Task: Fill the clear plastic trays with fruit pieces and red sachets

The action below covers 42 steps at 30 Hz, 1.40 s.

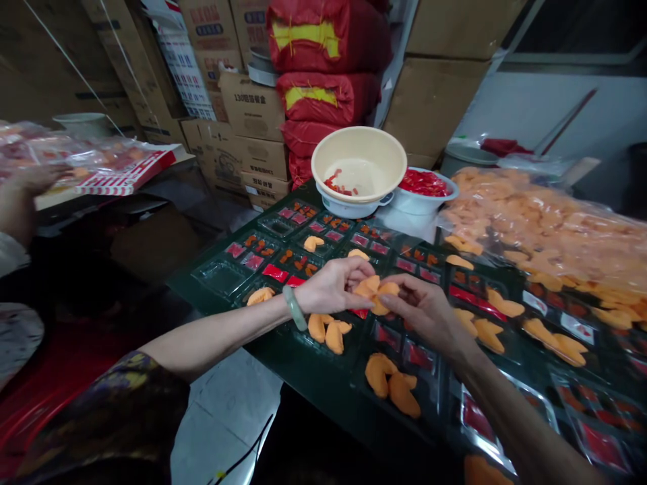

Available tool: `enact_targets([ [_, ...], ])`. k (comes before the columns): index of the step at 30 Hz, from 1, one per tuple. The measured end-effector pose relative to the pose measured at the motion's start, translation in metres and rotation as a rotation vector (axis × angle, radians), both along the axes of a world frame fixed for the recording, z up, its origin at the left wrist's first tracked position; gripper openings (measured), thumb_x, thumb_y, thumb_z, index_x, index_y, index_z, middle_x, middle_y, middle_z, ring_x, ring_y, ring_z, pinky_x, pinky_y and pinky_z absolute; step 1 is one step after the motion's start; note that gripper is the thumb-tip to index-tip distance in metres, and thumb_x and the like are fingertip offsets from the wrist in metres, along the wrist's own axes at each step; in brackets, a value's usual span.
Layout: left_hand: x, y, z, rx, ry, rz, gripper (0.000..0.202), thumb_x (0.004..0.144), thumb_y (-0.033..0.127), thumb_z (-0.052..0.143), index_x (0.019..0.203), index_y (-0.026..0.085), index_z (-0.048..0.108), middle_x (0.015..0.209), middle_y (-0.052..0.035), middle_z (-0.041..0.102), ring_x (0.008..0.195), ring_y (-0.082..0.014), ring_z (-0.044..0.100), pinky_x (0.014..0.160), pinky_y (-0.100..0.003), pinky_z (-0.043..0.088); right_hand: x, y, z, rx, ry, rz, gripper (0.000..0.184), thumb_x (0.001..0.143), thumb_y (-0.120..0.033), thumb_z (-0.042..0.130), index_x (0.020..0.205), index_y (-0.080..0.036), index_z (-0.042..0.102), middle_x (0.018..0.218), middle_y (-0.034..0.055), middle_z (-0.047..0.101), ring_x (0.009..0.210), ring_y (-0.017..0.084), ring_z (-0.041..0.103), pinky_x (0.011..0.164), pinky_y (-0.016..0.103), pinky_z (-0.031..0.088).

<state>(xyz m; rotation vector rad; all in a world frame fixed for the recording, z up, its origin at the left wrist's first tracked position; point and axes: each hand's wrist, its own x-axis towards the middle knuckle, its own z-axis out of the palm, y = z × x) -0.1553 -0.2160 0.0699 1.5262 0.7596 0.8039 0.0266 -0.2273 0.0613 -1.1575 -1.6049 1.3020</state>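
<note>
Near the middle of the view, above the trays, my left hand point(333, 286) with a pale green bangle pinches an orange folded piece that looks like a fortune cookie point(367, 286). Close against it, my right hand point(427, 306) grips another fortune cookie point(387, 296). The two cookies touch or overlap; I cannot tell which. Below the hands, a clear plastic tray holds fortune cookies point(333, 335) in one compartment. In a neighbouring tray lie more fortune cookies point(404, 394), with red packets point(418, 356) above them.
Trays with red packets and small pieces cover the dark green table point(298, 364). A cream basin point(323, 158), a white bowl of red packets point(424, 183) and a large clear bag of cookies point(546, 209) stand behind. At left, another person's hand point(20, 202) is beside a bag.
</note>
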Motion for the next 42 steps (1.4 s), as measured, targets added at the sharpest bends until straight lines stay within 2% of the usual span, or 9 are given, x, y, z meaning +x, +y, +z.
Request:
enact_targets([
  [4,-0.022,0.012,-0.014,-0.213,-0.161,0.195,0.035,0.065,0.022,0.072,0.093,0.013,0.053,0.065,-0.0005,0.060,0.049,-0.0067,0.053,0.044,-0.017,0.037,0.011,0.001,-0.004,-0.070,0.144,-0.147,0.031,0.068,-0.040,0.068,0.089,-0.018,0.061,0.072,0.0002,0.061,0.050,0.010,0.055,0.047,0.023,0.044],
  [9,-0.052,0.054,-0.036,-0.131,-0.013,0.502,0.021,0.069,0.018,0.067,0.086,0.009,0.058,0.077,-0.0078,0.063,0.062,-0.0107,0.059,0.052,-0.021,0.044,0.037,0.001,-0.014,-0.175,0.309,-0.305,0.035,0.062,-0.037,0.074,0.090,-0.019,0.064,0.074,0.0005,0.062,0.050,0.009,0.053,0.045,0.020,0.043],
  [16,-0.049,0.111,-0.052,0.145,0.421,0.650,0.018,0.069,0.017,0.064,0.088,0.013,0.064,0.090,-0.0072,0.063,0.086,-0.0191,0.058,0.076,-0.030,0.046,0.055,-0.012,-0.018,-0.279,0.300,-0.332,0.037,0.059,-0.039,0.077,0.087,-0.018,0.065,0.072,0.0021,0.062,0.053,0.011,0.053,0.043,0.021,0.043],
  [22,-0.040,0.118,-0.056,0.292,0.803,0.682,0.020,0.062,0.019,0.069,0.081,0.014,0.063,0.102,-0.0135,0.058,0.110,-0.0354,0.046,0.089,-0.044,0.036,0.062,-0.013,-0.018,-0.247,0.319,-0.403,0.041,0.052,-0.036,0.080,0.086,-0.018,0.066,0.071,0.0018,0.063,0.054,0.012,0.053,0.042,0.021,0.043],
  [26,-0.040,0.114,-0.052,0.295,0.888,0.584,0.020,0.068,0.029,0.067,0.059,0.013,0.059,0.088,-0.0143,0.060,0.107,-0.0357,0.047,0.087,-0.040,0.037,0.061,-0.010,-0.018,-0.253,0.363,-0.417,0.038,0.054,-0.033,0.080,0.085,-0.019,0.064,0.074,0.0021,0.064,0.058,0.013,0.056,0.044,0.022,0.044],
  [33,-0.004,0.047,-0.013,0.279,0.611,0.360,0.035,0.087,0.042,0.040,0.099,0.017,0.062,0.085,-0.0061,0.064,0.080,-0.0182,0.060,0.066,-0.027,0.047,0.030,-0.003,-0.013,-0.297,0.481,-0.267,0.033,0.057,-0.031,0.078,0.083,-0.018,0.061,0.075,0.0004,0.062,0.055,0.009,0.054,0.051,0.023,0.047],
  [36,0.018,0.005,-0.010,-0.121,0.143,0.153,0.037,0.081,0.047,0.049,0.092,0.013,0.059,0.067,-0.0036,0.061,0.055,-0.0116,0.057,0.050,-0.023,0.045,0.006,0.000,-0.014,-0.253,0.473,-0.244,0.032,0.058,-0.033,0.078,0.081,-0.019,0.060,0.074,-0.0005,0.062,0.055,0.009,0.054,0.053,0.023,0.047],
  [39,0.017,-0.005,-0.020,-0.295,-0.184,0.303,0.032,0.069,0.038,0.066,0.082,0.012,0.054,0.058,0.0001,0.055,0.045,-0.0077,0.050,0.045,-0.021,0.042,-0.015,0.000,-0.013,-0.163,0.351,-0.243,0.031,0.061,-0.034,0.076,0.084,-0.020,0.060,0.076,-0.0005,0.063,0.064,0.010,0.057,0.059,0.022,0.048],
  [42,-0.021,0.018,-0.025,-0.114,-0.148,0.552,0.033,0.064,0.029,0.069,0.085,0.015,0.048,0.062,0.0021,0.056,0.046,-0.0079,0.050,0.043,-0.020,0.040,-0.019,-0.001,-0.014,-0.084,0.209,-0.225,0.037,0.062,-0.038,0.075,0.092,-0.022,0.060,0.088,0.0031,0.065,0.081,0.015,0.060,0.068,0.024,0.051],
])
